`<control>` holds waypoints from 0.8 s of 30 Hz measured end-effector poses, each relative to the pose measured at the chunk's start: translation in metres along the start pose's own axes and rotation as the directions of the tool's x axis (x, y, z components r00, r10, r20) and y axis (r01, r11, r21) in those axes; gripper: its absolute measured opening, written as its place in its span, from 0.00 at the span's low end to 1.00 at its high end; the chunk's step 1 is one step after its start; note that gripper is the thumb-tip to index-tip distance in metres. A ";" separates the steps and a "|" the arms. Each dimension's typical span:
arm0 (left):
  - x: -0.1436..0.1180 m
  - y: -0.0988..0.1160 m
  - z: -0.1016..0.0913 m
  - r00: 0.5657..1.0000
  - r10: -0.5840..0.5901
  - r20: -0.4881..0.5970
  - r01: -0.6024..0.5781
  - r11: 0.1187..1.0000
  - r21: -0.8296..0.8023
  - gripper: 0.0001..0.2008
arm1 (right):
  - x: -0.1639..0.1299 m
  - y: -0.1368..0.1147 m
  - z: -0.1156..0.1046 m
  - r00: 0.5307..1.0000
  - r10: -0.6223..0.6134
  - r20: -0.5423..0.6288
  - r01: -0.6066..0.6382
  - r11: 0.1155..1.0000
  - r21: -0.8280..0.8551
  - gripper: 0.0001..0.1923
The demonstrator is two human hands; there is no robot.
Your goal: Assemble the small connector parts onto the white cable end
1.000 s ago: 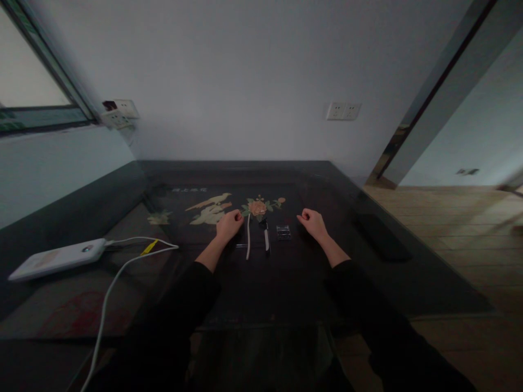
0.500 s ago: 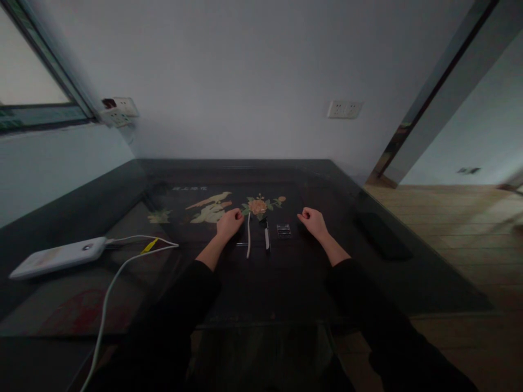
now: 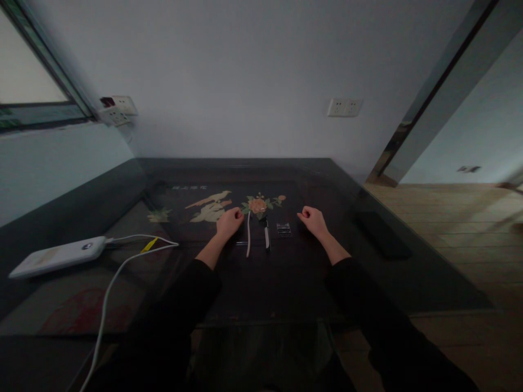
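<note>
Both my hands rest on a dark glass-topped table (image 3: 286, 283) with a flower and bird picture under the glass. My left hand (image 3: 229, 222) lies curled in a loose fist, holding nothing, just left of a thin white strip (image 3: 248, 235). A small black-and-silver tool (image 3: 266, 234) lies right of the strip. Beside it sits a small clear case (image 3: 283, 229). My right hand (image 3: 312, 220) is curled too, empty, a little right of the case. Both arms wear black sleeves.
A white power bank (image 3: 57, 256) with white cables (image 3: 122, 261) lies at the table's left. A dark flat object (image 3: 382, 234) sits near the right edge. Wall sockets (image 3: 344, 107) are on the far wall. Wooden floor (image 3: 461, 228) runs to the right.
</note>
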State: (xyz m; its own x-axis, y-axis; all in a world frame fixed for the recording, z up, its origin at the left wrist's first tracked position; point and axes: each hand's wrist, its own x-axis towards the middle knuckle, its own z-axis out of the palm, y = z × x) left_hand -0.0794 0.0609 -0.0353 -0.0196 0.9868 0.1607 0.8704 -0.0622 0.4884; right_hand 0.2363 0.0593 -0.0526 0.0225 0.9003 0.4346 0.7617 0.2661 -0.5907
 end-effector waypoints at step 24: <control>0.001 -0.002 0.002 1.000 0.010 -0.006 -0.010 1.000 0.004 0.11 | -0.001 -0.001 0.000 1.000 0.011 0.003 -0.011 1.000 -0.024 0.17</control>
State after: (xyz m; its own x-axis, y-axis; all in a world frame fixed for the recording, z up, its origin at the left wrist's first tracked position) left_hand -0.0801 0.0622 -0.0381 -0.0139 0.9851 0.1712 0.8725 -0.0716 0.4833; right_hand 0.2351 0.0582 -0.0522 0.0292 0.9042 0.4262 0.7767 0.2478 -0.5790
